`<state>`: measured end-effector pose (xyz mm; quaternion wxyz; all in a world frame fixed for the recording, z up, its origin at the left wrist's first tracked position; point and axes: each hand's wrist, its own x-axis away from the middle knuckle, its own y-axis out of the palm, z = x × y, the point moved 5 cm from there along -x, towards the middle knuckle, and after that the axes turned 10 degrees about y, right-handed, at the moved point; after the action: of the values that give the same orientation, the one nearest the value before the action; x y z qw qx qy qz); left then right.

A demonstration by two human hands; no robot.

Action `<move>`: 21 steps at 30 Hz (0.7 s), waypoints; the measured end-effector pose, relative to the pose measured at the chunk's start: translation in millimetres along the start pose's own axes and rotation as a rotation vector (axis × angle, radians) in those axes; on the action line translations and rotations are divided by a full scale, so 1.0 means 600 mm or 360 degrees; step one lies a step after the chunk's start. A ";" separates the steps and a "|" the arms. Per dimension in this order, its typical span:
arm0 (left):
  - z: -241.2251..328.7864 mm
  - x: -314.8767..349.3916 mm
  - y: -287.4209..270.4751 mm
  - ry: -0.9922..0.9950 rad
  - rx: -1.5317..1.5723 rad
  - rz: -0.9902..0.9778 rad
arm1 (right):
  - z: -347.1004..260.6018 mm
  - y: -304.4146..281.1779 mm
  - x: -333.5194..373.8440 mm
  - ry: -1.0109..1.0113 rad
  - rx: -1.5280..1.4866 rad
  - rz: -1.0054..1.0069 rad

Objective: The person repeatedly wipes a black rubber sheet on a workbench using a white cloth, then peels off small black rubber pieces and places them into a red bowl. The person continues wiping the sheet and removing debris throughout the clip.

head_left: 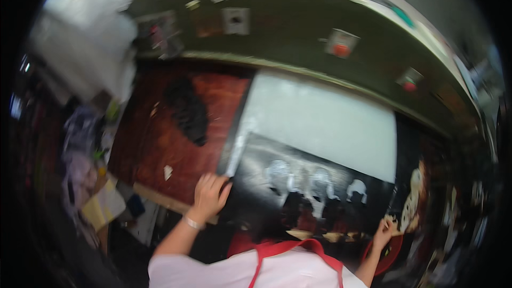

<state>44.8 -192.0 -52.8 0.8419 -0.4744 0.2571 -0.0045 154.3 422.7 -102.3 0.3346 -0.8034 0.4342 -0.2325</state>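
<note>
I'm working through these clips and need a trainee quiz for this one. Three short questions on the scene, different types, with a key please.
1. Multiple choice. What lies on the red-brown tabletop?
A) a teapot
B) a long, dark, bumpy object
C) a pair of shoes

2. True or false: the right hand is nearer the red container than the left hand is.

3. Short answer. What colour is the large panel on the far side of the black board?

Key: 1. B; 2. True; 3. White
</note>
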 end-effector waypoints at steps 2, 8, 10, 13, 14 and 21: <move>0.043 0.062 0.046 -0.0503 0.0358 0.0057 | 0.013 0.028 0.006 0.0103 -0.0432 -0.0211; 0.058 0.116 0.086 -0.0601 0.0572 0.0142 | 0.021 0.014 0.030 0.0167 -0.0493 -0.0135; 0.085 0.089 0.102 -0.0357 0.0687 -0.0111 | 0.038 -0.015 0.049 0.0128 -0.0552 -0.0082; 0.144 0.017 0.145 -0.0117 0.0713 -0.0292 | 0.107 -0.075 0.114 0.0224 -0.0744 0.0228; 0.166 -0.010 0.168 -0.0046 0.0718 -0.0346 | 0.143 -0.094 0.147 0.0294 -0.0754 0.0366; 0.335 -0.101 0.268 0.0344 0.0844 -0.0819 | 0.396 -0.215 0.499 0.1253 -0.0799 0.1262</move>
<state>42.0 71.8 -72.0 0.8747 -0.2861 0.2070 -0.3319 536.0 298.4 -140.6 0.0105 -0.4887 0.8327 -0.2602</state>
